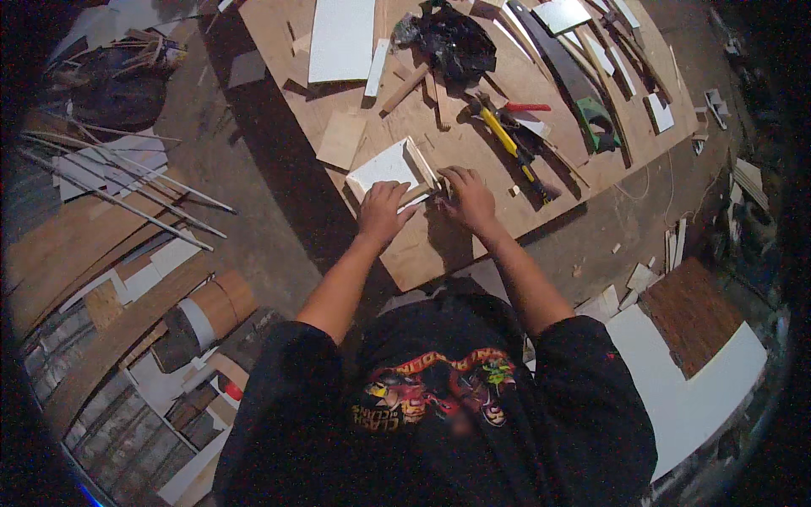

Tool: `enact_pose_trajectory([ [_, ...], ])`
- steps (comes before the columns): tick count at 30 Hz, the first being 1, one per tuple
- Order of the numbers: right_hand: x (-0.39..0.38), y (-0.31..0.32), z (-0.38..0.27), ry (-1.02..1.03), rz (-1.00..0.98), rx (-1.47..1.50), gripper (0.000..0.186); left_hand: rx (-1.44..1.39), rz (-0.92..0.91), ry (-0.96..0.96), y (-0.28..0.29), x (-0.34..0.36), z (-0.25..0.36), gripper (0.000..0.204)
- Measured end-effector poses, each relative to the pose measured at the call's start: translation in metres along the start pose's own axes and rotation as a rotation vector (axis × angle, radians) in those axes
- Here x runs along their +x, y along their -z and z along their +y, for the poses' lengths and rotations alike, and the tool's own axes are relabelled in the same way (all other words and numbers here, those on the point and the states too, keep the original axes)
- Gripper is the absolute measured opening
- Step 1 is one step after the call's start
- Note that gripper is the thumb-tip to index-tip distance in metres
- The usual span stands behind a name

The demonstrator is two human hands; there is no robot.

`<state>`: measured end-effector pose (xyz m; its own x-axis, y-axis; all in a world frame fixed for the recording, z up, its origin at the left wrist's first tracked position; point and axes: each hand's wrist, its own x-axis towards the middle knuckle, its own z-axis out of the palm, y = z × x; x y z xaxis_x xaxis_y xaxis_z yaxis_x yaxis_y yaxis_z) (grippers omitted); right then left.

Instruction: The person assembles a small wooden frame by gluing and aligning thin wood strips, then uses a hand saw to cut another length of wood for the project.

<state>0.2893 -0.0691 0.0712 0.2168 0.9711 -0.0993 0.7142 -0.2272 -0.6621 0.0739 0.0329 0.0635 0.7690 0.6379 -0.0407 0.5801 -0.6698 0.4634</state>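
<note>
On the plywood worktop point(432, 241) lies a small white panel point(378, 169) with pale wooden strips point(421, 165) along its edges, forming a shallow frame. My left hand point(384, 211) grips the strip at the panel's near side, fingers bent over it. At the frame's right corner, my right hand point(466, 203) has its fingers curled; what lies between them is too small and dark to make out. A yellow-and-black tool point(507, 144), probably a hammer, lies just right of that hand, with a red-handled tool point(526, 106) beside it.
Farther back are a black plastic heap point(452, 46), a white board point(338, 38) and a green-handled saw point(598, 122) among offcuts. Thin rods point(169, 198), sheets and wood rolls point(215, 308) lie on the left. Large white and brown boards point(688, 308) lie at right.
</note>
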Motion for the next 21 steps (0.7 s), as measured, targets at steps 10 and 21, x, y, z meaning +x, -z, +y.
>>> enact_pose_trajectory([
  [10, 0.017, -0.015, 0.010, 0.173, 0.011, -0.228, 0.054, -0.029, 0.131, 0.008, -0.022, 0.004, 0.008, 0.047],
  [21, 0.022, -0.022, 0.025, 0.252, 0.038, -0.243, 0.058, -0.026, 0.150, 0.024, -0.026, 0.007, 0.004, 0.040],
])
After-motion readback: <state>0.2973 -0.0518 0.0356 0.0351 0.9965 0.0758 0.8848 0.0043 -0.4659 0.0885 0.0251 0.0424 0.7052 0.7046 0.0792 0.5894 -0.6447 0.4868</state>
